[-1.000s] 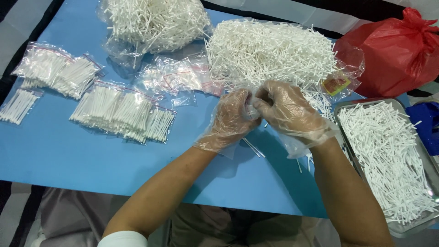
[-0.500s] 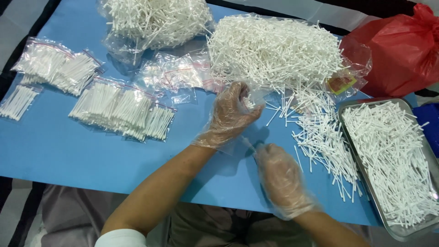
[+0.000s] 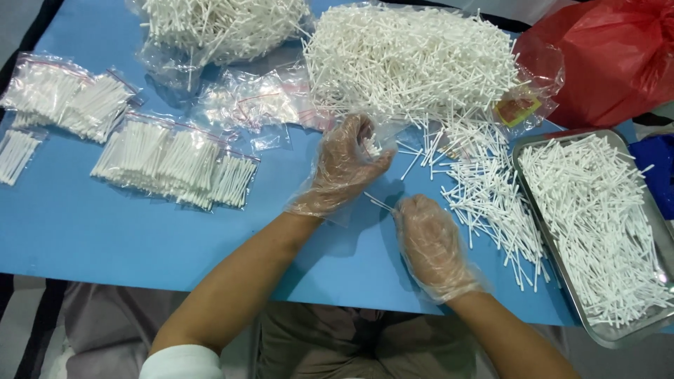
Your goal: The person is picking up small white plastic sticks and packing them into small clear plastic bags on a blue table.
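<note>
1. Big heap of cotton swabs (image 3: pixel 414 60) lies just beyond the left fingers.
2. Metal tray (image 3: pixel 528 151) of swabs sits right of the right fingers.
3. Left hand (image 3: pixel 344 165): gloved fingers curled around a few swabs.
4. Right hand (image 3: pixel 428 242): fingertips pinched on a single swab (image 3: pixel 379 202), on the blue table (image 3: pixel 84 231).

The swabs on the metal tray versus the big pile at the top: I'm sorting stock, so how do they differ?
The swabs on the metal tray lie in a shallow layer inside its rim; the big pile is heaped high on clear plastic wrap. The pile spills loose swabs onto the blue table; the tray's stay contained. Both are white sticks.
</note>
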